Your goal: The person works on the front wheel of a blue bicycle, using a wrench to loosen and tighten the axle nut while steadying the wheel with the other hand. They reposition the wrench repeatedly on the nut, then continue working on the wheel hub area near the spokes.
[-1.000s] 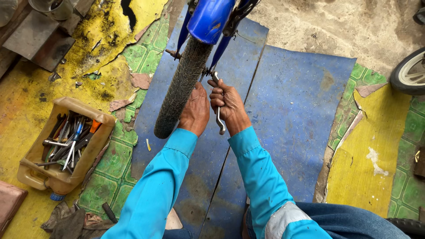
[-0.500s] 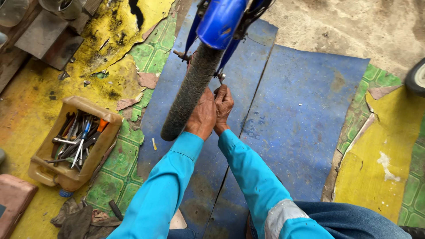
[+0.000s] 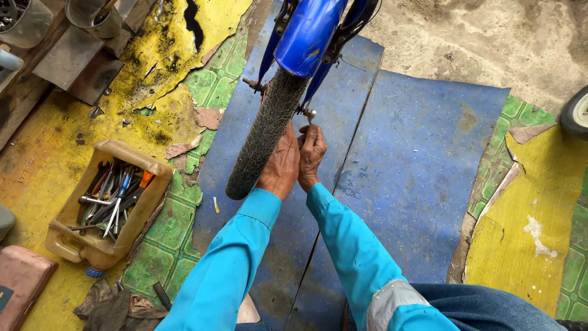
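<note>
At the right-hand end of the wheel axle, beneath the blue mudguard [image 3: 309, 37], your right hand [image 3: 311, 154] is curled narrow around a slim metal tool [image 3: 304, 127] at the axle nut [image 3: 308, 113], while your left hand [image 3: 280, 168] presses flat against the knobbly tyre [image 3: 263, 138]. Keep that tool seated squarely on the nut and brace the wheel against turning. Spare spanners lie in the cut-open yellow jug [image 3: 104, 202], well apart to your left.
</note>
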The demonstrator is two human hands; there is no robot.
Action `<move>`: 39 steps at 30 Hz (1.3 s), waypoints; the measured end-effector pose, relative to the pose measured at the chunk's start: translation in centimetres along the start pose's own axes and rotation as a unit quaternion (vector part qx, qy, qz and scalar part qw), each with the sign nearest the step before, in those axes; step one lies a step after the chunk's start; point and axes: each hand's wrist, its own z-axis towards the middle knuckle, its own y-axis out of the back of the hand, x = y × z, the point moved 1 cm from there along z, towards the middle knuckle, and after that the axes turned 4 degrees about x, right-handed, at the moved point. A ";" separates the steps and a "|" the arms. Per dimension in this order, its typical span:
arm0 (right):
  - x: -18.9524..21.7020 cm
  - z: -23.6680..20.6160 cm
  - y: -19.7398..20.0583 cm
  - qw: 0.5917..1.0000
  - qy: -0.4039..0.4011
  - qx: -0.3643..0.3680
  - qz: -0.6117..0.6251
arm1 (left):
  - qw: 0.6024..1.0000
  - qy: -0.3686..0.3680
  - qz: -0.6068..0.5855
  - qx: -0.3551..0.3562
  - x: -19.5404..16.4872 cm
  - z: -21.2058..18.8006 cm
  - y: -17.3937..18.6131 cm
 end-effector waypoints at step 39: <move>7.2 -0.8 -0.8 0.870 -0.388 0.071 0.294 | 0.971 0.049 -0.207 0.106 4.8 2.7 2.8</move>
